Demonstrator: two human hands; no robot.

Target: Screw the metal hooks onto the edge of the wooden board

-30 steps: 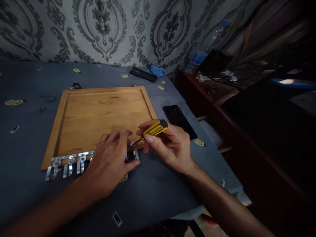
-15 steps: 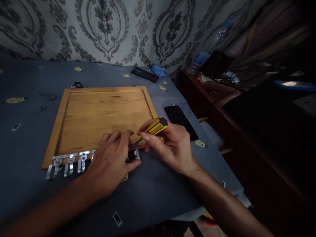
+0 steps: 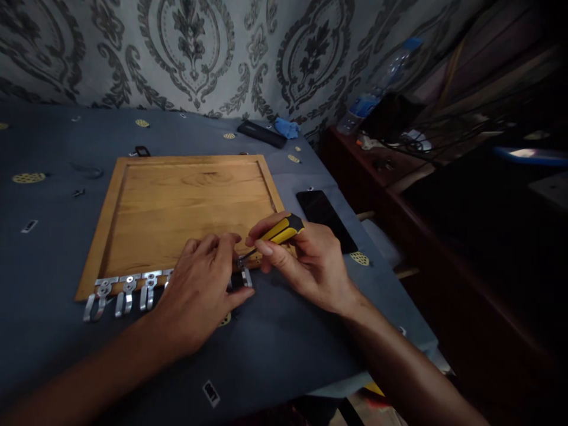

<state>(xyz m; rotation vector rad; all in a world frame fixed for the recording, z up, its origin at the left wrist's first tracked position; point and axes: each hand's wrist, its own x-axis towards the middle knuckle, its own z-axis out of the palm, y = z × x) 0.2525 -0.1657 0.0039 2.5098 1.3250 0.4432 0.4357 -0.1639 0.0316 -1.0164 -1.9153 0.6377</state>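
A framed wooden panel (image 3: 186,207) lies flat on the cloth-covered table, with a rail of metal hooks (image 3: 129,287) along its near edge. My left hand (image 3: 199,293) rests over the rail, fingers on the panel side and thumb below, gripping it; several hooks under the palm are hidden. Beside the thumb the end hook (image 3: 246,277) shows. In my right hand (image 3: 315,266) is a yellow and black screwdriver (image 3: 284,229), held tilted between thumb and fingers. Its tip meets the rail by that end hook; the screw head itself is too small to make out.
A black phone (image 3: 326,219) lies right of the panel. At the back are a dark oblong case (image 3: 261,134) and a crumpled blue cloth (image 3: 287,128). Small screws (image 3: 78,193) lie at left. A dark red cabinet (image 3: 355,165) with a plastic bottle (image 3: 386,77) stands right.
The screwdriver handle has turned slightly in my right fingers, its tip staying in place. My left hand keeps its position on the rail.
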